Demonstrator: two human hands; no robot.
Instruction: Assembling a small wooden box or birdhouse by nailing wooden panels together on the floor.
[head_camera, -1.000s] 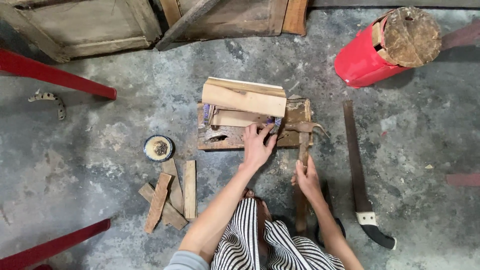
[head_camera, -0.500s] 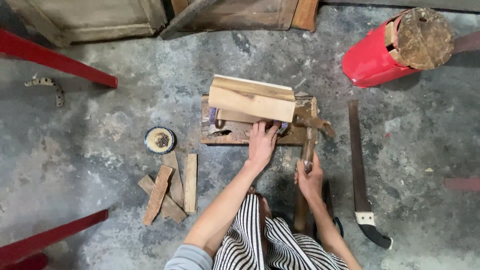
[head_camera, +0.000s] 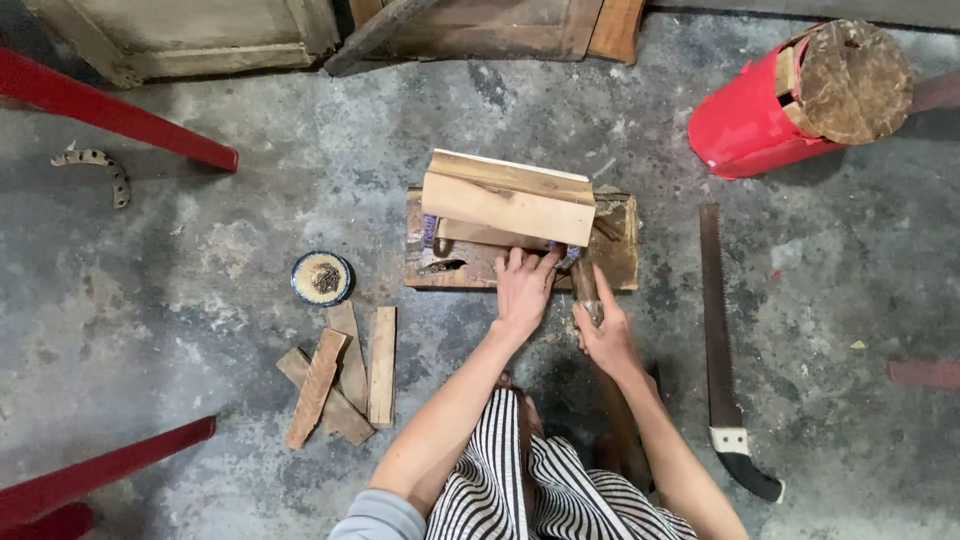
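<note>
Fingers of left hand (head_camera: 522, 290) spread on wooden block (head_camera: 508, 197); right hand (head_camera: 603, 335) grip clasps hammer handle (head_camera: 584, 283)

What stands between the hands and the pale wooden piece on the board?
Nothing visible. The left hand already touches the lower edge of the pale wooden piece on the board. The right hand grips a tool handle beside it.

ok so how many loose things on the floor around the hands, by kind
small wood strips in a pile: 4
handsaw: 1
round dish: 1
red drum with a log round: 1
curved metal piece: 1
total: 8
</note>
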